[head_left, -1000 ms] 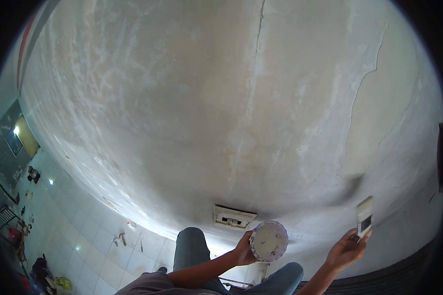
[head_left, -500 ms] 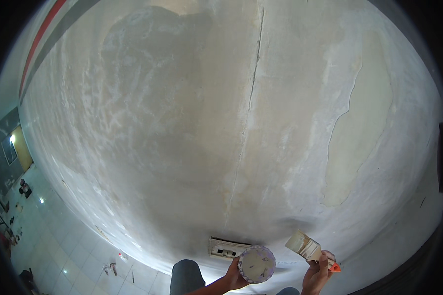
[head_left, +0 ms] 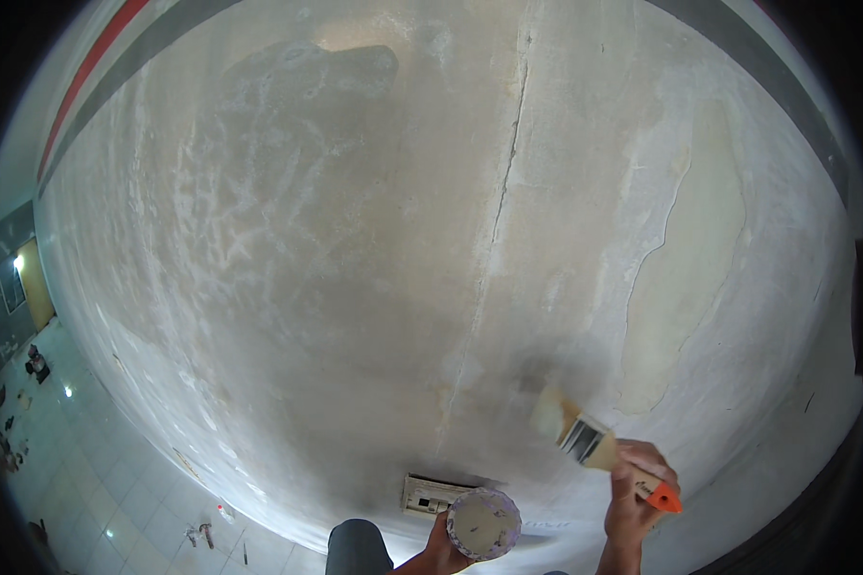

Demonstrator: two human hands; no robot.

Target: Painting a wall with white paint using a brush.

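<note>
My left hand [head_left: 439,548] is closed round the side of a round tub [head_left: 484,524]. Pale liquid fills the tub, and purple smears mark its rim. In my right hand [head_left: 631,496] is a wide paintbrush [head_left: 585,443] with a wooden handle and an orange end, its bristles pointing up and left. The bristle tips are blurred close to the pale, patchy wall [head_left: 355,259]; whether they touch it I cannot tell. Just left of the tub, a rectangular switch or socket plate [head_left: 417,496] sits low on the wall, partly covered by the tub.
A long crack [head_left: 513,158] runs down the wall. To its right lies a smooth bare patch [head_left: 686,259] with a peeling edge. My knee [head_left: 358,546] shows at the bottom. Tools [head_left: 201,535] lie on the tiled floor [head_left: 149,489] at lower left, with a door [head_left: 36,283] beyond.
My right hand has risen, carrying the brush up and slightly left, with its bristles higher against the wall. The tub has shifted a little left. The whole view has tilted slightly.
</note>
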